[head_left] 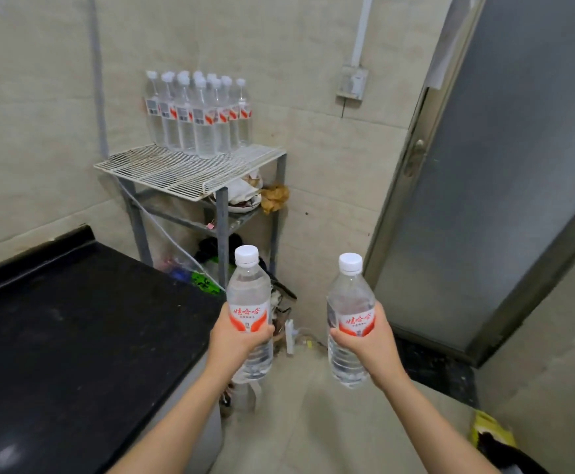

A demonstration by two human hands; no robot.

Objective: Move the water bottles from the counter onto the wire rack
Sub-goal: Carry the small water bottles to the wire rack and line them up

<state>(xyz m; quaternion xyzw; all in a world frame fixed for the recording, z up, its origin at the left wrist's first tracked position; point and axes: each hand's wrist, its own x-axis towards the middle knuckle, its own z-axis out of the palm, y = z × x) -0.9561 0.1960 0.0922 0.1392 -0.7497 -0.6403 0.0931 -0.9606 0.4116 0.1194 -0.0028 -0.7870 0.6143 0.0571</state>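
A white wire rack (190,172) on grey metal legs stands in the corner against tiled walls. A tight cluster of upright, white-capped water bottles (198,114) stands at the back of its top shelf; the front of the shelf is bare. To its left lies a black tabletop (74,330), dark and speckled.

Clear bottles (198,118) with white caps and red-and-white labels; white wire rack (183,171) on grey legs; beside it, a speckled black surface (74,323).
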